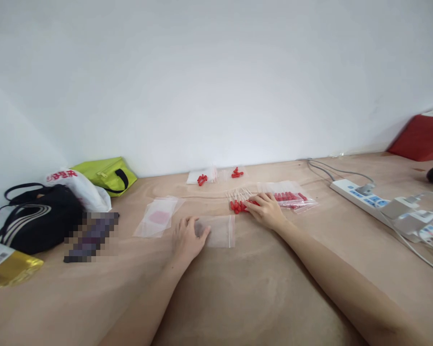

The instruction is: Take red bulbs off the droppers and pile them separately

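My left hand (190, 235) rests on the left end of a clear zip bag (221, 231) lying flat, its thumb and fingers apart. Farther right, my right hand (266, 210) reaches into a loose row of pale sticks with red tips (234, 206). Its fingers are close together over the red ends, and a red-tipped stick (251, 203) shows at the fingertips; their undersides are hidden. Just beyond that hand lie filled clear bags (290, 197) with red-tipped pieces inside. A stack of flat zip bags (158, 217) is left of my left hand.
Two small bags with red pieces (202, 179) (237, 172) lie by the wall. A power strip (361, 196) with chargers and cables occupies the right. At left are a black bag (39, 218), a white plastic bag (81, 190), a lime-green pouch (106, 174) and a blurred dark object (92, 238).
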A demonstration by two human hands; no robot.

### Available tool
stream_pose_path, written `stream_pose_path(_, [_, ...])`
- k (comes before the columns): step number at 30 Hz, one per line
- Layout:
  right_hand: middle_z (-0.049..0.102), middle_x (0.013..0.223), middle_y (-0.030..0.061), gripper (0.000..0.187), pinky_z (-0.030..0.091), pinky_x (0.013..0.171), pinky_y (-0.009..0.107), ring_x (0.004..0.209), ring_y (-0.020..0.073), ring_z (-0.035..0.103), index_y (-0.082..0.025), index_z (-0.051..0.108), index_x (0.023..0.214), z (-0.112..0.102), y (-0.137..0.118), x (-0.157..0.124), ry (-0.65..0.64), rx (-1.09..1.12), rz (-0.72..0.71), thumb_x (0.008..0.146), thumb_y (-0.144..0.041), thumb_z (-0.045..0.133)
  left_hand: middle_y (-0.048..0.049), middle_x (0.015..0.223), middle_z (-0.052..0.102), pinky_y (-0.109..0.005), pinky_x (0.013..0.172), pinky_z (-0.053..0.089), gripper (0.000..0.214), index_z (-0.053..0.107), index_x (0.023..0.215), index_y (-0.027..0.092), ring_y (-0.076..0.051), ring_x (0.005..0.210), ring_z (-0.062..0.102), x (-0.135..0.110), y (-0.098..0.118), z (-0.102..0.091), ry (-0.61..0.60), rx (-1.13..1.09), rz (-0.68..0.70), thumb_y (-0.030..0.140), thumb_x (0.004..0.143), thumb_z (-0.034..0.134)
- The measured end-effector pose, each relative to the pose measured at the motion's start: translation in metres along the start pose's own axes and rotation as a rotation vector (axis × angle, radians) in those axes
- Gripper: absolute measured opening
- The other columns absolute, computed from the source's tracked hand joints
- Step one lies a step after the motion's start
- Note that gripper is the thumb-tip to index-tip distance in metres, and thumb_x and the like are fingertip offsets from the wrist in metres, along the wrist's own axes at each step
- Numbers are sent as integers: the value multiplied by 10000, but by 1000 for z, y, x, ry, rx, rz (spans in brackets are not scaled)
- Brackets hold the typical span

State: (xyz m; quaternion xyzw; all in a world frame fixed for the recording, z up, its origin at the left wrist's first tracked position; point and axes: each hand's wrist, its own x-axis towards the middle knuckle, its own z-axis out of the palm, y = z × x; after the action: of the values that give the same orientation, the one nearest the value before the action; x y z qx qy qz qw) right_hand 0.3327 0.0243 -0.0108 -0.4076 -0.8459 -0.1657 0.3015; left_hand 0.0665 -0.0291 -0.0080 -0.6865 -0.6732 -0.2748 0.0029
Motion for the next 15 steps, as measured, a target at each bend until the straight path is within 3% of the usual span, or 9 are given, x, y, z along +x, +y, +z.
stream_pose_path(5, [629,863,45,215,295,721,320,817,173,479,-242,643,941,2,-24,-2,123,57,85,845,-253,451,-99,1034,554,-350,755,459,504,485,1073,161,-223,892,559,5,-8,-2,-67,-144,-86,345,629,640])
stream_pose_path(9, [609,907,44,213,297,758,333,835,169,477,-244,637,938,6,-40,-3,101,140,33,808,-209,472,-10,769,627,-275,597,466,249,555,933,188,-148,616,574,10,-11,-6,-173,-288,-46,294,709,526])
stream_pose_path(12, [601,912,45,212,297,777,338,833,169,476,-239,638,927,8,-42,-3,89,170,21,792,-199,480,-17,770,646,-280,622,471,225,598,843,196,-174,690,592,17,-19,-11,-12,-303,-111,351,754,461])
stream_pose_path(15, [602,890,46,198,296,786,336,824,167,472,-228,644,902,9,-41,-3,107,180,53,788,-194,486,-101,997,619,-373,797,445,410,557,1063,147,-257,912,558,25,-32,-20,160,-151,-304,400,757,458])
